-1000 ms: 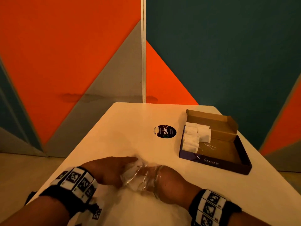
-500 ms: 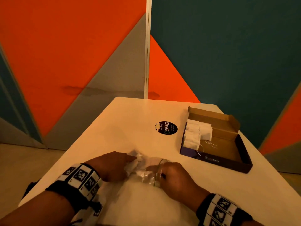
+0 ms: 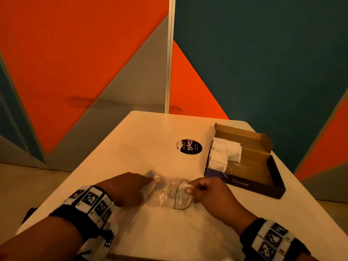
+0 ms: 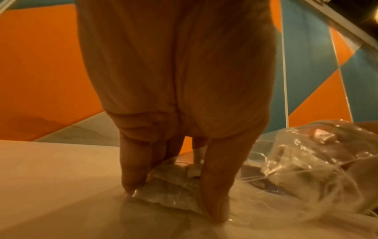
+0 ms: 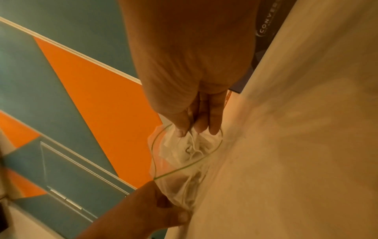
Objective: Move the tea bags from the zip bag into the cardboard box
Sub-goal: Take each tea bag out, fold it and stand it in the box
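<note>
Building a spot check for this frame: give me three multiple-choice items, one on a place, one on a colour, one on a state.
1. Where is the box?
A. Table's right side
B. Floor
C. Under the zip bag

2. What colour is the zip bag's mouth line?
A. Red
B. Green
C. Black

3. What is the right hand doing?
A. Resting flat
B. Closing the box lid
C. Pinching tea bags at the bag mouth

Key: 1 A, head view shows it right of the sticker; 2 B, thin green seal; 3 C, right wrist view shows fingers on white bags while the left hand holds the other end.
</note>
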Demonstrator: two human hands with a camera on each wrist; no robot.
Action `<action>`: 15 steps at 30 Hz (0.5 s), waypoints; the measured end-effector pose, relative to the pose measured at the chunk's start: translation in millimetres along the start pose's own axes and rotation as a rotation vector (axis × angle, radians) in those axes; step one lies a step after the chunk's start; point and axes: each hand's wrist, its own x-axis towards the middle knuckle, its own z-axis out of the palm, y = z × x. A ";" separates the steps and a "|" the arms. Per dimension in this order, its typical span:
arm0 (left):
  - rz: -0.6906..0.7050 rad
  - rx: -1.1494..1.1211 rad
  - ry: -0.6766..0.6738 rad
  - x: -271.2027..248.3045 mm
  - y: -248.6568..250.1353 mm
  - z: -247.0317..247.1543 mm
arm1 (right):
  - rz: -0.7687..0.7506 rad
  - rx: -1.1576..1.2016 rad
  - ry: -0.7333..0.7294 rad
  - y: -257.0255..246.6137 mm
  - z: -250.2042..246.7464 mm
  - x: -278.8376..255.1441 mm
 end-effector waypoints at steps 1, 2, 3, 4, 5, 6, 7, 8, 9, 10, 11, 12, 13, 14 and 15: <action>-0.004 -0.005 0.002 0.4 -0.3 0.1 | 0.011 0.007 0.004 -0.2 -2.6 -0.1; -0.005 -0.007 0.005 0.8 -0.4 0.1 | 0.023 0.015 0.007 -0.8 -4.4 -0.6; -0.005 -0.007 0.008 1.6 -0.7 0.0 | 0.031 0.029 0.008 -0.8 -5.1 -0.5; -0.004 -0.006 0.009 2.0 -0.5 -0.3 | 0.040 0.048 0.008 -0.9 -5.1 -0.7; -0.003 -0.004 0.008 2.1 0.5 -0.6 | 0.049 0.070 0.005 -0.8 -4.6 -0.9; 0.000 0.000 0.007 1.8 1.0 -0.8 | 0.058 0.091 -0.001 -0.9 -3.6 -1.4; 0.003 0.004 0.006 1.5 1.0 -0.7 | 0.067 0.114 -0.013 -0.1 -2.5 -1.4; 0.007 0.007 0.006 1.3 1.4 -0.6 | 0.078 0.142 -0.031 0.6 -1.8 -1.6; 0.010 0.006 0.007 1.5 1.1 0.4 | 0.090 0.167 -0.057 1.2 -1.5 -1.7; 0.010 0.004 0.009 1.4 0.6 1.0 | 0.100 0.184 -0.085 1.3 -1.0 -1.9; 0.007 0.002 0.009 1.8 0.1 1.8 | 0.107 0.190 -0.104 1.9 -1.0 -1.6; 0.002 0.001 0.010 2.0 -0.6 2.4 | 0.114 0.191 -0.112 1.8 -0.7 -1.3; 0.001 0.001 0.012 2.0 -0.8 2.7 | 0.119 0.186 -0.109 1.3 -0.9 -1.3; 0.001 0.000 0.012 1.7 -0.8 2.8 | 0.124 0.182 -0.099 0.2 -1.2 -1.6; 0.004 -0.003 0.013 1.2 -0.6 2.8 | 0.127 0.179 -0.090 -1.1 -1.9 -2.5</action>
